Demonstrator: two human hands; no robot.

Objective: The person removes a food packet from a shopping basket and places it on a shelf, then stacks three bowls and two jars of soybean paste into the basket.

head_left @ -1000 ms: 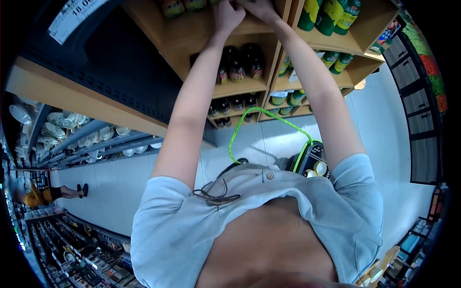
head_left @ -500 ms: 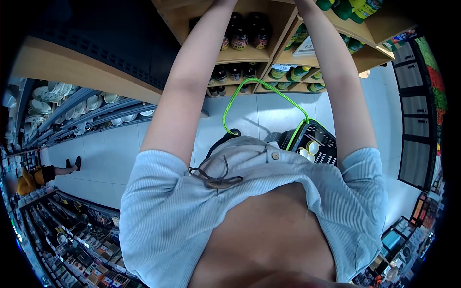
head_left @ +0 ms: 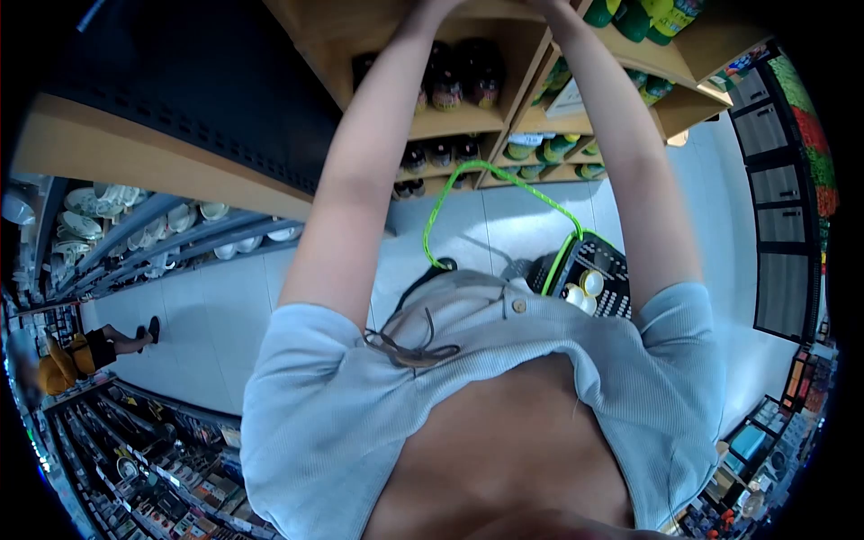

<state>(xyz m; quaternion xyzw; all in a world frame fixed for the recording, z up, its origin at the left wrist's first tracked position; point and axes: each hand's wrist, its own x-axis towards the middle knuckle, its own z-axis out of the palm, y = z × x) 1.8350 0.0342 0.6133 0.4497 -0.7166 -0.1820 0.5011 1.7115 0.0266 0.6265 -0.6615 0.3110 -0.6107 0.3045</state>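
Observation:
Both my arms reach up and forward into the wooden shelf [head_left: 531,40]. My left forearm [head_left: 382,135] and my right forearm [head_left: 612,99] run to the top edge, where the wrists are cut off. The hands lie beyond the frame, so what they hold or touch is hidden. Below my left forearm, dark jars [head_left: 447,90] stand in a shelf compartment. Green bottles with yellow labels [head_left: 670,22] stand on the shelf to the right of my right wrist. A black shopping basket [head_left: 612,261] with a bright green rim and handle [head_left: 531,184] sits by my body, holding several round white items [head_left: 591,283].
Lower compartments hold more jars [head_left: 439,153] and green bottles [head_left: 558,146]. Racks of bowls and plates [head_left: 81,225] stand at the left. A person in yellow and black [head_left: 67,360] is far left. Dark cabinets [head_left: 778,216] stand at the right on the tiled floor [head_left: 211,301].
My arms and the shelf have shifted slightly left in the view, with a little more of my wrists showing. The basket appears lower. The person at the left shows a changed leg position.

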